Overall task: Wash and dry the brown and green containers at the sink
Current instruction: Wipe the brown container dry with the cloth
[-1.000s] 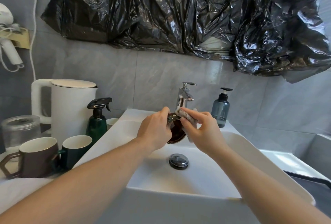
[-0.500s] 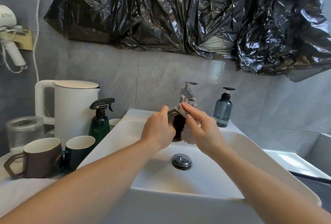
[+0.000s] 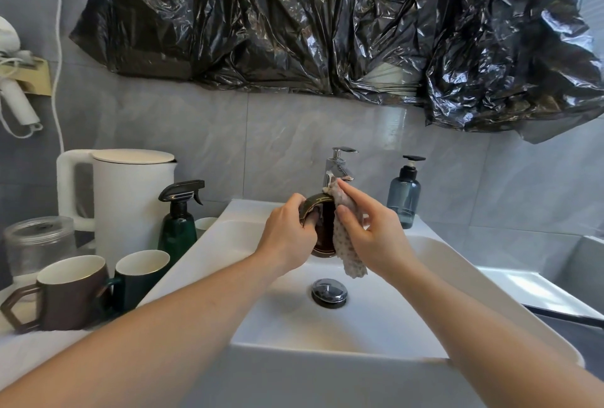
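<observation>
My left hand (image 3: 287, 236) grips with curled fingers; my right hand (image 3: 372, 237) pinches, both arms reaching forward together.

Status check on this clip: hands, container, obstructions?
Left hand grips brown container over sink. Right hand presses cloth against it. Nothing obstructing.

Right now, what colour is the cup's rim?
Gold, on the brown cup, clearest in the head view.

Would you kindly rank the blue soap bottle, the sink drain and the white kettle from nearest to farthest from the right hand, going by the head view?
1. Blue soap bottle: just behind and right of the right hand.
2. Sink drain: in the basin, below and slightly left.
3. White kettle: far left on the counter.
</observation>
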